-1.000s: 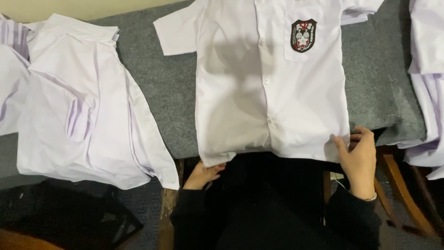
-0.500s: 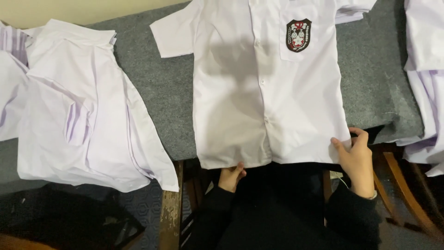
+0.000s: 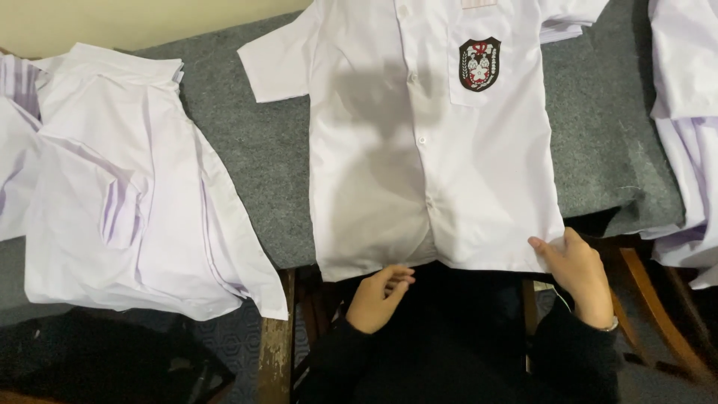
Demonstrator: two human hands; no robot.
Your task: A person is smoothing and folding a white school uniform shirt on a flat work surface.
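White short-sleeved cotton school shirt [image 3: 426, 150], buttoned down the front, laid face up and flat on grey felt-covered table [image 3: 262, 150]; hem hanging just over the near table edge.

Nearest: dark-sleeved lap and forearms at bottom of view. Left hand [image 3: 378, 295] below the hem, fingers loosely curled, palm up, empty, just short of the cloth or barely brushing it; contact cannot be told for certain. Right hand [image 3: 576, 269] at the lower right hem corner, thumb and fingers pinched on the shirt's edge.

Middle: row of small white buttons [image 3: 420, 140] up the placket; chest pocket bearing dark shield-shaped embroidered badge [image 3: 479, 64]. One short sleeve spread flat toward the left of view.

Handling, judged: light, thin, soft fabric; limp, no stiffness except along placket, hem seam and collar; creases readily, slides easily on felt. Best hold at hem corners or shoulder seams, both hands well apart, to keep the panel taut.

Sides: crumpled pile of white shirts with pale lilac shading [image 3: 112, 202] to the left, well apart from the main garment; further stack of white garments [image 3: 684, 135] at the right table edge.

Farthest: wooden table frame [image 3: 277, 344] below, cream wall [image 3: 112, 22] beyond.
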